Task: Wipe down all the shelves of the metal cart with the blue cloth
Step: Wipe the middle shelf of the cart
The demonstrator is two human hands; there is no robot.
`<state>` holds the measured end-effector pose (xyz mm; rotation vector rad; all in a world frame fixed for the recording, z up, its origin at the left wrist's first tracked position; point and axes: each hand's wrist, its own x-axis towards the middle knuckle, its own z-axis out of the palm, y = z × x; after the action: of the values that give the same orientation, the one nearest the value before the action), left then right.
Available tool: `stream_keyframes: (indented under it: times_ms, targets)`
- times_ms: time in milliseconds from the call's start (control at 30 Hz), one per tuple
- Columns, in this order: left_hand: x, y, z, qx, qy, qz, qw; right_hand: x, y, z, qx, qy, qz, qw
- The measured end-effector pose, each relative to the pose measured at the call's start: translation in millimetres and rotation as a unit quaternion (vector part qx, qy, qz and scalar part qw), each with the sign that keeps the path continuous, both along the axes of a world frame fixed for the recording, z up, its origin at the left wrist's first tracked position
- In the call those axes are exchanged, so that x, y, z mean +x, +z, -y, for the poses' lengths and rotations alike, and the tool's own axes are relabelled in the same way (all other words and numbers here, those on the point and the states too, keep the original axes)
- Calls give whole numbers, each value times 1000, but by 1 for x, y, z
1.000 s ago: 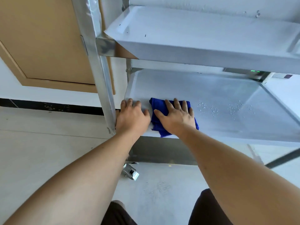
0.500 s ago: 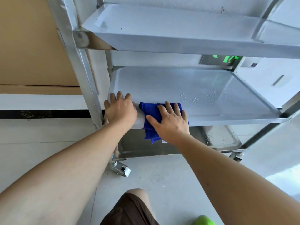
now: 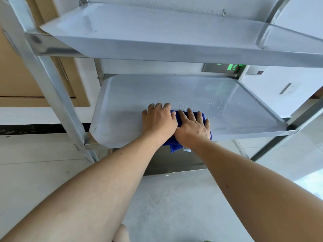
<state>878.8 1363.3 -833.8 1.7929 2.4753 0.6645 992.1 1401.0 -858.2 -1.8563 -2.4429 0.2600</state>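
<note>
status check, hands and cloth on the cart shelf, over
Left hand flat on middle shelf. Right hand pressing blue cloth at front edge. Water drops to the right, nothing blocking.

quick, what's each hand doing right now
Left hand: open, flat on the middle shelf.
Right hand: open, pressing the blue cloth flat.

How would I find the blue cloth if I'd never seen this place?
Look at the metal cart and find its middle shelf, under the top one. Near its front edge two hands lie flat side by side, and the blue cloth peeks out beneath the right hand. It is the only bright blue thing among grey metal.
</note>
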Motion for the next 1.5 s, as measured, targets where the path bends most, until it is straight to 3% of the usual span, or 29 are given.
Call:
stream_keyframes:
  times_ms: [367, 900, 1167, 1500]
  targets:
    - [-17, -25, -26, -30, 14, -55, 998, -9, -1, -94, 15, 10, 6, 1000]
    - [-12, -39, -34, -20, 52, -104, 993, -82, 2, -259, 42, 13, -17, 999]
    - [-12, -35, -33, -37, 42, -91, 994, -69, 0, -244, 46, 31, -20, 998]
    - [-8, -19, -27, -60, 28, -77, 995, 13, -2, -136, 33, 40, -27, 998]
